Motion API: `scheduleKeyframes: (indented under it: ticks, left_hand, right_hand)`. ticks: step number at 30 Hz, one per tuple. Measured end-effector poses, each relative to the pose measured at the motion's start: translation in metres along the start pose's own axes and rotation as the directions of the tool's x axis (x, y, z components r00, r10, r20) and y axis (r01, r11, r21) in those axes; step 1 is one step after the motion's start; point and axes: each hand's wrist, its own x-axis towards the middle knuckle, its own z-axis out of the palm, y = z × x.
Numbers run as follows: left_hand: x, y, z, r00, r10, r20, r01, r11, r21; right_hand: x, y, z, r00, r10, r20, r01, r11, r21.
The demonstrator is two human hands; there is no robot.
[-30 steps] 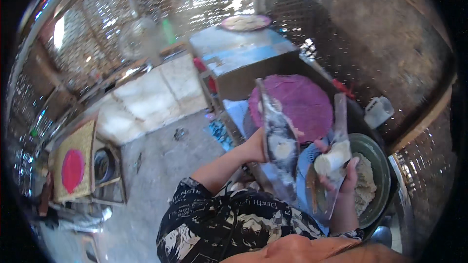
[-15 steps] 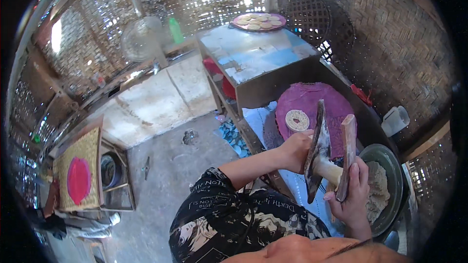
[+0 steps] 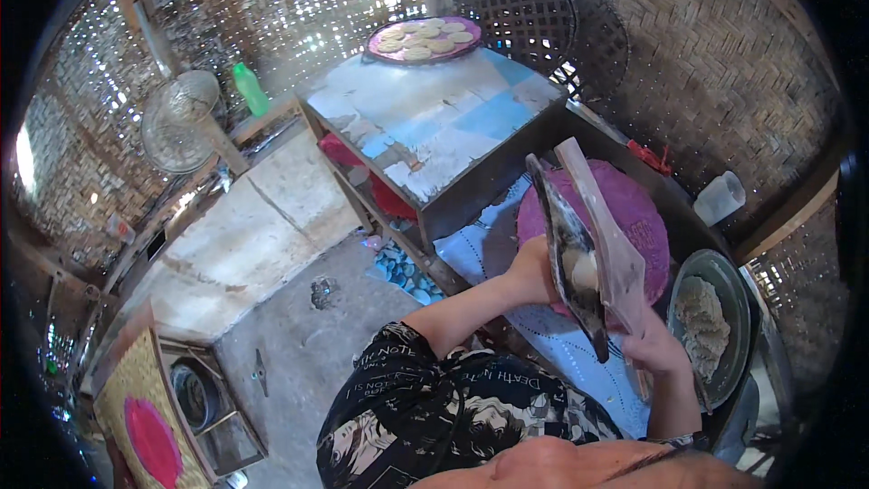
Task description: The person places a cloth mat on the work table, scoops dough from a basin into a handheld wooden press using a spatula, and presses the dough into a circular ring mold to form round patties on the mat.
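My left hand (image 3: 532, 273) is closed on a dark, flat wooden board (image 3: 554, 217) dusted with white. My right hand (image 3: 659, 346) grips a paler, long wooden board (image 3: 608, 226) near its lower end. Both boards stand steeply tilted, side by side, with a pale, dough-like lump (image 3: 582, 270) showing between them. The fingers of both hands are partly hidden by the boards. Behind them lies a round magenta cloth-covered tray (image 3: 638, 204) on a white-and-blue cloth (image 3: 579, 362). By my right forearm, a dark green basin (image 3: 729, 371) contains crumbly beige dough (image 3: 704, 321).
A low table (image 3: 453, 136) carries a round tray (image 3: 371, 56) of flat pale discs. A clear plastic jug (image 3: 721, 199) and red cloth (image 3: 649, 157) are by the woven wall. Blue scraps (image 3: 403, 273) lie on the floor; a pink oval (image 3: 152, 442) rests on a mat, lower left.
The boards have swung more upright and closer together, covering more of the lump. My right hand has moved lower along its board. The small white round dish is now hidden, and the view has shifted.
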Motion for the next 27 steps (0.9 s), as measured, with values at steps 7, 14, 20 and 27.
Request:
scheduleKeyframes:
  ticks: [7, 14, 20, 27]
  left_hand:
    - [0.069, 0.018, -0.084, 0.988, 0.14, 0.07, 0.092, -0.16, -0.983]
    - [0.128, 0.018, -0.075, 0.832, 0.543, -0.119, -0.091, -0.077, -0.993]
    - [0.147, -0.066, -0.033, 0.994, 0.063, 0.084, 0.101, -0.342, -0.934]
    - [0.114, -0.11, -0.01, 0.978, -0.182, 0.105, 0.023, -0.404, -0.914]
  right_hand:
    - [-0.009, 0.039, 0.004, 0.986, 0.094, 0.137, -0.159, 0.773, 0.615]
    - [-0.004, 0.008, -0.045, 0.956, 0.149, 0.254, -0.257, 0.842, 0.475]
    - [0.02, 0.027, -0.076, 0.928, 0.372, 0.028, -0.348, 0.836, 0.424]
    - [0.038, 0.048, -0.08, 0.881, 0.464, 0.086, -0.465, 0.82, 0.334]
